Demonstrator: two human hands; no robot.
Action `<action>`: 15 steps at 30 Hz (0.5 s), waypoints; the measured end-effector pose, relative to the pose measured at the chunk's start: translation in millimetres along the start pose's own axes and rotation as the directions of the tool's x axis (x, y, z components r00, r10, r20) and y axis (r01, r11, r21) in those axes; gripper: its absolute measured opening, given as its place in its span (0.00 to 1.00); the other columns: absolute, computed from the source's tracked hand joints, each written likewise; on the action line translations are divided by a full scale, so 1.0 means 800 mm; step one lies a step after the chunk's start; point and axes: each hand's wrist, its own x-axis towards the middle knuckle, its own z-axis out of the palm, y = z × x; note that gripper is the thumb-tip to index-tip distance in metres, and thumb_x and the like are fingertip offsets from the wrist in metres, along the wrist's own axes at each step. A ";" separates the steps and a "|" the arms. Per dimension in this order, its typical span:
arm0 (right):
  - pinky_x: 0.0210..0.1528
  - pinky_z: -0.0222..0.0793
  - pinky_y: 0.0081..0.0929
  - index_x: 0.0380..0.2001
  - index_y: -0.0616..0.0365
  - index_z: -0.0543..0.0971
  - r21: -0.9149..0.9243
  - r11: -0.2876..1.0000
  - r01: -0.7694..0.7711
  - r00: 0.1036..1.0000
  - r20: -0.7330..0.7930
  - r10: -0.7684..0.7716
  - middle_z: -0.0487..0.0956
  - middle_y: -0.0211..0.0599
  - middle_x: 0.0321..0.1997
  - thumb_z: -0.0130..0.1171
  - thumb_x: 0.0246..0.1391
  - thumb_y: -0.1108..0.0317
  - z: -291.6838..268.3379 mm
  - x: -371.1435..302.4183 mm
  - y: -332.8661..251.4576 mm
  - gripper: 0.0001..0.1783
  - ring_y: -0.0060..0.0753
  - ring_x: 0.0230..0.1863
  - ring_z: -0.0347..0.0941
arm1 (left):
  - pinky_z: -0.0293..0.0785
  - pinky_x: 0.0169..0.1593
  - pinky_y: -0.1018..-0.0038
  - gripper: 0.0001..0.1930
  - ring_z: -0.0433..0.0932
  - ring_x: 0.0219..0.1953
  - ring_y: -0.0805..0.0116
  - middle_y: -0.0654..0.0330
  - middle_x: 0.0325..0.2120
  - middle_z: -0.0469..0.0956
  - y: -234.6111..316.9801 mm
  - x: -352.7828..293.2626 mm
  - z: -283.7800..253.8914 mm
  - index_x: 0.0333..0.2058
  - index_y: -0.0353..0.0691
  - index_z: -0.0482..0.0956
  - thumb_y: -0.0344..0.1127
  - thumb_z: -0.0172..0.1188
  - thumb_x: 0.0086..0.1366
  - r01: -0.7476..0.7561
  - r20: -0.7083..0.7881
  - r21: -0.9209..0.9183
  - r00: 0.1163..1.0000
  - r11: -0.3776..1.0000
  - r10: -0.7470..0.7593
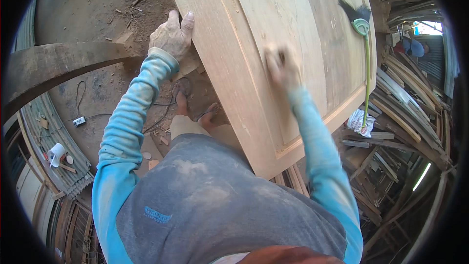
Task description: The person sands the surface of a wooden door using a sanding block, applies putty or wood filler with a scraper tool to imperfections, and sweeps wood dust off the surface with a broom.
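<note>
A large pale wooden panel door [210,58] lies in front of me, with a raised frame around its inset boards. My left hand [172,36] is at its left edge, thumb by the rim and the other fingers curled partly out of sight, gripping the edge. Over the inset boards, close to the left groove, is my right hand [283,66], blurred by motion. Its fingers are curled in; whatever they may hold is too smeared to make out. A small brush with black bristles and a green head [360,27] rests on the door's right side.
A curved wooden beam [63,68] juts in from the left. On the floor lie a cable with a white socket block [79,121] and wood scraps. A white cup [56,154] stands on corrugated sheets. Stacked timber [400,107] fills the right, where another person [415,47] appears far back.
</note>
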 end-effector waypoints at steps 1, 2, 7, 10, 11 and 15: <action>0.31 0.71 0.38 0.31 0.57 0.75 0.004 0.998 -0.061 0.998 0.016 0.061 0.76 0.43 0.28 0.64 0.60 0.62 -0.014 -0.038 -0.005 0.12 0.40 0.29 0.77 | 0.74 0.48 0.45 0.32 0.81 0.41 0.33 0.35 0.34 0.82 0.001 0.000 0.004 0.44 0.34 0.71 0.64 0.38 0.74 0.003 -0.022 0.001 1.000 1.000 -0.003; 0.30 0.71 0.37 0.30 0.57 0.76 0.020 0.992 -0.128 0.992 0.022 0.128 0.76 0.42 0.27 0.64 0.60 0.62 -0.015 -0.055 -0.006 0.11 0.38 0.29 0.76 | 0.74 0.48 0.45 0.32 0.81 0.41 0.33 0.35 0.34 0.82 0.004 0.002 0.009 0.44 0.34 0.71 0.63 0.39 0.74 0.000 -0.046 0.018 0.999 1.000 0.001; 0.40 0.72 0.48 0.31 0.61 0.75 -0.192 0.981 -0.017 0.999 0.047 0.026 0.81 0.54 0.33 0.60 0.61 0.52 0.032 0.146 0.008 0.20 0.57 0.37 0.78 | 0.74 0.48 0.44 0.31 0.80 0.42 0.31 0.34 0.35 0.82 0.009 0.008 0.013 0.43 0.35 0.72 0.63 0.40 0.73 -0.003 -0.053 0.032 0.999 0.999 0.005; 0.50 0.73 0.46 0.40 0.61 0.78 -0.315 0.949 -0.035 0.995 -0.096 0.005 0.81 0.58 0.40 0.58 0.62 0.53 0.027 0.211 -0.018 0.19 0.56 0.46 0.79 | 0.73 0.49 0.44 0.31 0.80 0.43 0.30 0.34 0.36 0.82 0.008 0.008 0.014 0.44 0.37 0.72 0.64 0.39 0.73 -0.045 -0.031 0.018 0.998 0.999 0.045; 0.47 0.73 0.47 0.37 0.60 0.77 -0.255 0.965 -0.055 0.996 -0.081 0.035 0.81 0.56 0.38 0.59 0.61 0.53 0.029 0.192 -0.018 0.18 0.56 0.43 0.79 | 0.73 0.50 0.44 0.31 0.80 0.44 0.30 0.35 0.36 0.82 0.004 0.010 0.014 0.44 0.37 0.72 0.65 0.39 0.73 -0.037 -0.024 0.022 0.999 0.999 0.037; 0.38 0.74 0.44 0.29 0.58 0.77 -0.097 0.991 -0.096 0.995 -0.011 0.095 0.79 0.50 0.30 0.65 0.59 0.56 0.008 0.021 -0.015 0.16 0.53 0.34 0.78 | 0.73 0.51 0.44 0.32 0.80 0.45 0.31 0.35 0.39 0.82 -0.001 0.006 0.009 0.47 0.38 0.72 0.65 0.39 0.73 0.044 -0.050 0.003 0.998 0.999 -0.044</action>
